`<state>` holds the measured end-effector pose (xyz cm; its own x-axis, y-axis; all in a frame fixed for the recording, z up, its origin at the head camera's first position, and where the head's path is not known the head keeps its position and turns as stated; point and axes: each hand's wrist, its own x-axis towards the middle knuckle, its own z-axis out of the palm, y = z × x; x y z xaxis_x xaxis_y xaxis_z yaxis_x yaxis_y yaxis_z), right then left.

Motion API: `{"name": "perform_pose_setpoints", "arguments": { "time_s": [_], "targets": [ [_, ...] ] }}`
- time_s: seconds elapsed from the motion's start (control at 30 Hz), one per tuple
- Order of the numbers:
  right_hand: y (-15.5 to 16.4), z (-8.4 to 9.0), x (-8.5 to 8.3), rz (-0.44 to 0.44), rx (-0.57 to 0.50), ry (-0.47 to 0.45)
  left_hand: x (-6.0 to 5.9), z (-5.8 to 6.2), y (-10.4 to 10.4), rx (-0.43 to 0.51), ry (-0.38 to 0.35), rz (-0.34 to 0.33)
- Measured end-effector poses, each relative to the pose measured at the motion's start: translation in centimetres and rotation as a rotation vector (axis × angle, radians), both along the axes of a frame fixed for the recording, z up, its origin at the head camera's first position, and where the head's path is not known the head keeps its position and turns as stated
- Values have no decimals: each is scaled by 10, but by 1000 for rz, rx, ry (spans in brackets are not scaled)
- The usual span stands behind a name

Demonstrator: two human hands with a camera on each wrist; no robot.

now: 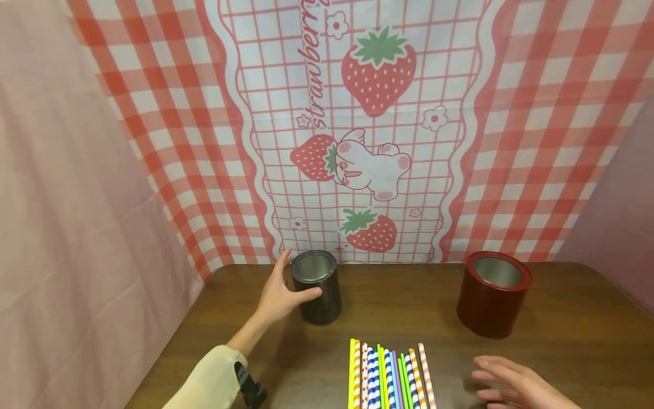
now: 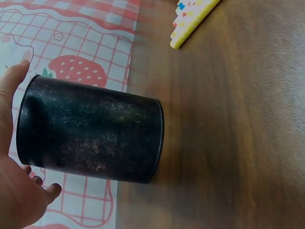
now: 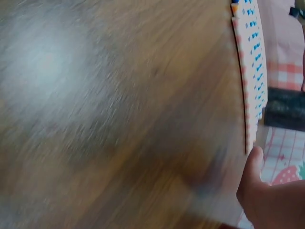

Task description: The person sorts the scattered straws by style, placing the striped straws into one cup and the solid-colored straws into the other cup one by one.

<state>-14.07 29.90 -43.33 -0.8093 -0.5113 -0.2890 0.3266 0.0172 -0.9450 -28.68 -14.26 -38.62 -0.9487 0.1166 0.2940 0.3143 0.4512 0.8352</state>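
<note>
At the worktop's (image 1: 572, 318) back-left corner, our left hand (image 1: 278, 295) cups the black tin (image 1: 317, 287), thumb curled across its front and fingers (image 1: 282, 262) reaching round the far side; the left wrist view shows palm and thumb touching the wall of the tin, which stands upright with its open mouth up, close to the strawberry-print backdrop (image 1: 357, 130). We judge the step in hand to be taking hold of this tin, the grip set but the tin not yet lifted or slid.

Along the middle of the front edge lies a row of striped paper straws (image 1: 390, 378), side by side and well apart from both tins. Toward the back-right stands the red tin (image 1: 493, 294), also upright, open and untouched.

At the front-right corner our right hand (image 1: 516, 386) hovers low over the wood, fingers spread loosely and holding nothing, just beside the straws; its wrist view is blurred.

Any next move with the black tin, we judge, calls for a firmer wrap before it is drawn toward the straws, kept level so that it does not tip.
</note>
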Motion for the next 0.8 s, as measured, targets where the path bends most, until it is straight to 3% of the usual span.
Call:
{"name": "perform_pose_setpoints", "arguments": {
  "time_s": [0.07,0.17,0.63,0.8],
  "targets": [
    [-14,1,0,-102,105,-29,-2,2,2,-10,4,3],
    [-33,0,-1,-181,187,-35,-7,4,5,-8,10,1],
    [-83,2,-9,-436,354,70,-24,-4,15,56,22,15],
    [-96,0,-10,-485,381,78,-26,-10,17,72,20,21]
  ]
}}
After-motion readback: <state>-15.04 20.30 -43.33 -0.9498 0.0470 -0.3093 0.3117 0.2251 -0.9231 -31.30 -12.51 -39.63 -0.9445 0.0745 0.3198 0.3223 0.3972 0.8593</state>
